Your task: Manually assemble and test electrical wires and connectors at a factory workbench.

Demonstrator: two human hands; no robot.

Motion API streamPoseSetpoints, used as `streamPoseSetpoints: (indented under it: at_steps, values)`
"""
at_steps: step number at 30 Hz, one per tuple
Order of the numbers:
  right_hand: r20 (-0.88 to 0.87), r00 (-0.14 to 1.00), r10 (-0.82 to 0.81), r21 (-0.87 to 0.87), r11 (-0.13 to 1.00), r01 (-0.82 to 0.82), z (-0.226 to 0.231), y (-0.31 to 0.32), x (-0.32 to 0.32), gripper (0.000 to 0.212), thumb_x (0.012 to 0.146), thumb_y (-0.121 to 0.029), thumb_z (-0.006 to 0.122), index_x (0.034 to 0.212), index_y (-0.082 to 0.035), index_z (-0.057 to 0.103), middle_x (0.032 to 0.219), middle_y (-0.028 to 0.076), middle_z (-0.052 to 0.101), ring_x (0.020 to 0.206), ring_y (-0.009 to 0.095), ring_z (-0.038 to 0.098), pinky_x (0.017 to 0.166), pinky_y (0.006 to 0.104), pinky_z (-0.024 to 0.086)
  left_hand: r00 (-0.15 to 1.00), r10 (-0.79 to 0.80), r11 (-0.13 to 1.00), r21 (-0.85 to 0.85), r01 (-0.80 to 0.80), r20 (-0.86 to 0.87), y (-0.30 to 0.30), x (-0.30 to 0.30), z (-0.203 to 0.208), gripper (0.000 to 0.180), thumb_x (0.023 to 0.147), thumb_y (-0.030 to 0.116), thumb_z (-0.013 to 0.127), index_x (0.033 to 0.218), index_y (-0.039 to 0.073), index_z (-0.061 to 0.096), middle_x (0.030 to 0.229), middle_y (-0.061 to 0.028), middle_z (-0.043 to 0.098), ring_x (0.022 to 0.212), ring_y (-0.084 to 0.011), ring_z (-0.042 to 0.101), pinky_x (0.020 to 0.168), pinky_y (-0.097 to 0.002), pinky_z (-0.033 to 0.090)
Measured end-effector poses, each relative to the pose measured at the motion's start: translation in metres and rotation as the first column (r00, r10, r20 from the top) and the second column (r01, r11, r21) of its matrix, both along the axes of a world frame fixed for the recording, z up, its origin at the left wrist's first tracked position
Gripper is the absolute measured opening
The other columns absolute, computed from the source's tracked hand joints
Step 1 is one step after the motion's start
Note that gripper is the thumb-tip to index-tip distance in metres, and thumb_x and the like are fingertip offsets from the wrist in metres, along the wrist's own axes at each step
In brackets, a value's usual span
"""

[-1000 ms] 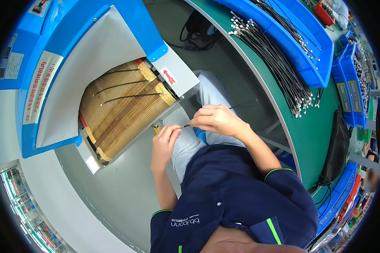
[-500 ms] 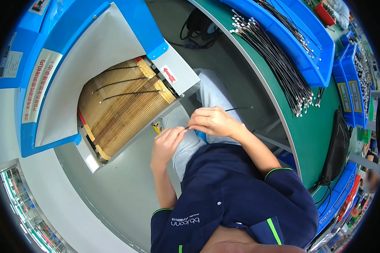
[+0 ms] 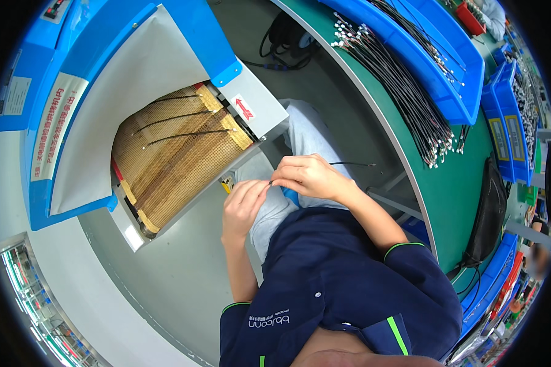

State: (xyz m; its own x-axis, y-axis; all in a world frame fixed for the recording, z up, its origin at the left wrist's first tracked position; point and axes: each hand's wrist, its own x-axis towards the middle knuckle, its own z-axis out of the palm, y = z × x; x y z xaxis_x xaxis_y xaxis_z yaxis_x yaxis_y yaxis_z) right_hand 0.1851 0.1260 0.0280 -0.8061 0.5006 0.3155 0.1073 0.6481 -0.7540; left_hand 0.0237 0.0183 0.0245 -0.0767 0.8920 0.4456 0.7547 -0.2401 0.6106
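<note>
Over my lap, both hands pinch a thin black cable [image 3: 354, 163]. My left hand [image 3: 243, 205] is closed, its fingertips meeting those of the other hand at a short dark bit of the cable. My right hand [image 3: 306, 176] is closed round the cable too, and the cable's free end sticks out to the right behind the knuckles. The fingers hide most of its length and its other end. To the left of my hands, several similar black cables [image 3: 190, 136] lie apart on a tan mesh conveyor belt [image 3: 183, 177].
The belt runs into a blue and white machine [image 3: 196, 37] at the left. On the green table [image 3: 404, 144] at the right lie a bundle of black cables [image 3: 398, 92], a blue bin [image 3: 465, 92] with more cables and a black pouch [image 3: 487, 214]. A coiled black cord [image 3: 284, 43] lies farther back.
My fingertips have come closer together, and less of the cable shows between them. Its free end reaches farther right. The belt's cables have shifted slightly left.
</note>
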Motion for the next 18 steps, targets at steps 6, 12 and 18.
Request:
streamPoseSetpoints:
  at_steps: [6, 12, 18]
  values:
    - [-0.096, 0.995, 0.036, -0.163, 0.985, -0.051, 0.000, 0.006, 0.009, 0.011, 0.079, -0.012, 0.065, 0.085, -0.003, 0.064, 0.078, 0.008, 0.059, 0.068, 0.025, 0.059, 0.061, 0.0331, 0.048, 0.999, 0.026, 0.999, 0.046, -0.028, 0.044, -0.002, 0.001, 0.001, 0.023, 0.063, -0.008, 0.069, 0.083, 0.002, 0.063, 0.077, -0.0066, 0.063, 0.071, -0.0216, 0.061, 0.063, -0.0303, 0.049]
    - [-0.098, 0.995, 0.033, -0.240, 0.969, -0.056, -0.001, 0.005, 0.012, 0.011, 0.079, -0.010, 0.065, 0.086, -0.001, 0.063, 0.079, 0.009, 0.058, 0.069, 0.027, 0.057, 0.063, 0.0348, 0.047, 0.998, 0.031, 0.999, 0.038, -0.033, 0.061, 0.002, 0.002, 0.001, 0.022, 0.063, -0.008, 0.069, 0.081, 0.002, 0.063, 0.076, -0.0066, 0.063, 0.069, -0.0214, 0.060, 0.062, -0.0301, 0.049]
    - [-0.025, 0.999, -0.020, -0.160, 0.987, 0.016, -0.002, 0.021, 0.031, 0.016, 0.077, -0.010, 0.065, 0.092, -0.005, 0.066, 0.082, 0.008, 0.060, 0.074, 0.025, 0.058, 0.068, 0.0335, 0.048, 0.999, 0.049, 0.999, 0.017, -0.048, -0.024, -0.004, -0.017, 0.001, 0.021, 0.063, -0.005, 0.070, 0.081, 0.002, 0.063, 0.079, -0.0068, 0.063, 0.072, -0.0225, 0.060, 0.064, -0.0307, 0.049]
